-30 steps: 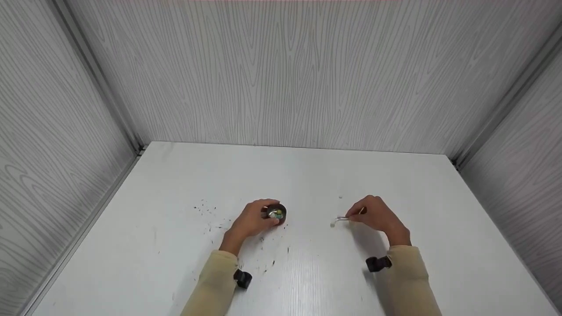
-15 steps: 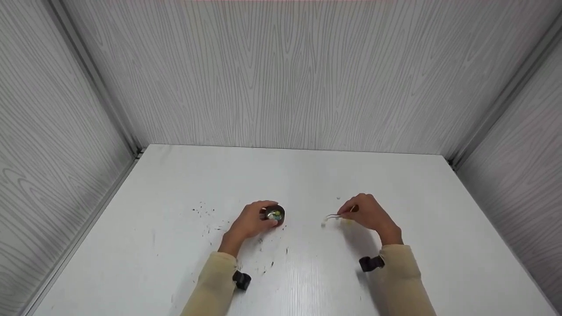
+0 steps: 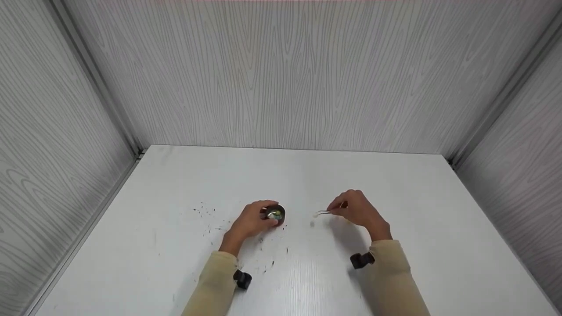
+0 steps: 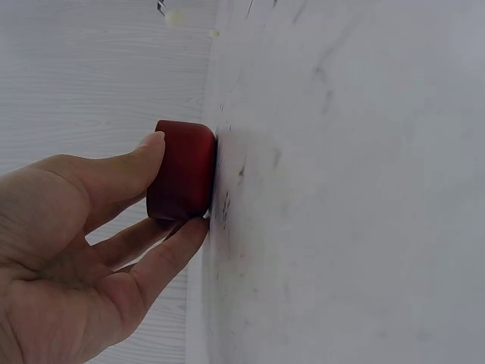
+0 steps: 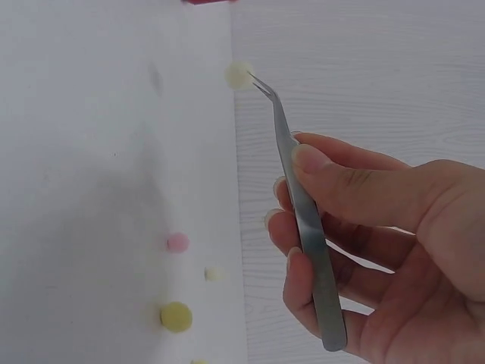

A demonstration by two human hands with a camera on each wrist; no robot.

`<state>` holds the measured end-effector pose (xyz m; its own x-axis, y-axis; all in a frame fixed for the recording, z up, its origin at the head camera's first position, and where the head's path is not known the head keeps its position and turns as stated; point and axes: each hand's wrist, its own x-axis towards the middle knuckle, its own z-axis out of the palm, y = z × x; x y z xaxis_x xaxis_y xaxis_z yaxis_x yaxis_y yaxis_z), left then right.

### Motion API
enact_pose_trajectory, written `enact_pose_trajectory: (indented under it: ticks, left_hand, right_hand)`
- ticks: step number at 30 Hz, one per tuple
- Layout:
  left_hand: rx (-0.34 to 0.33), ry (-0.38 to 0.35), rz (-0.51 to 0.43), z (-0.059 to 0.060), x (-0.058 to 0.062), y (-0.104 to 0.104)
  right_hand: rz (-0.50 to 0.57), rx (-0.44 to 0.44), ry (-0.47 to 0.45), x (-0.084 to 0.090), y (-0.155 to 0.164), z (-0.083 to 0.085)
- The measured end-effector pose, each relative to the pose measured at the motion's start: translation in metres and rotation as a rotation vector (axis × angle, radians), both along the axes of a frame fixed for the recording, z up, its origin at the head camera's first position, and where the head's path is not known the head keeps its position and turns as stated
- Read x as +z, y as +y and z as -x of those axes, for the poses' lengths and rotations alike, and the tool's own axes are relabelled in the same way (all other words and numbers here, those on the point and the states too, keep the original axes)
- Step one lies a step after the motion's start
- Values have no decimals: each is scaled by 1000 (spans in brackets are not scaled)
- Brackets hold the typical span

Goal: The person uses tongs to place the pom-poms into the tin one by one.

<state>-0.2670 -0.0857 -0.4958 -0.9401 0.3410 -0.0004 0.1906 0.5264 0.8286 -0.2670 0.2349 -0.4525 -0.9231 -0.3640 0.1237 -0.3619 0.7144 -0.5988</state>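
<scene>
In the head view my left hand (image 3: 252, 218) holds a small round cup (image 3: 281, 216) on the table, with several small coloured pieces inside. The left wrist view shows the cup's red outside wall (image 4: 186, 171), the thumb at its rim and the fingers underneath its far side. To the right, my right hand (image 3: 358, 210) pinches bent-tip metal tweezers (image 5: 307, 216) between thumb and fingers. A small round pale-yellow piece (image 5: 238, 75) is at the tweezer tips, raised over the table and a short way right of the cup.
A pink piece (image 5: 178, 243), a larger yellow piece (image 5: 176, 317) and a pale piece (image 5: 213, 274) lie on the table below the right hand. Dark specks dot the white tabletop (image 3: 175, 263) around the left hand. Grey wood-grain panels (image 3: 281, 74) enclose the table at back and sides.
My right hand has moved left toward the cup, carrying the tweezers and the pale-yellow piece higher. The left hand stays in place on the cup.
</scene>
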Motion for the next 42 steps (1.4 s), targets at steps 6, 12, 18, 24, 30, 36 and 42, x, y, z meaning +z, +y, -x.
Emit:
enact_pose_trajectory:
  ticks: [6,12,18,24,30,36,42]
  left_hand:
    - [22,-12,13,0,1,1]
    - [26,-11,27,-2,3,2]
    - [21,-6,32,-1,3,3]
    - [25,-4,40,-1,3,2]
    - [16,6,39,-2,2,1]
    - [7,9,27,-2,2,1]
    - [2,19,34,-1,3,1]
  right_hand:
    - [-3,-14,-5,1,-12,3]
    - [4,-20,17,-1,-26,5]
    - [24,5,46,-3,-40,7]
    - [23,24,81,-4,-53,8]
    - [39,12,69,-6,-66,10]
    - [31,16,82,-10,-78,13]
    - [25,29,95,-9,-86,14]
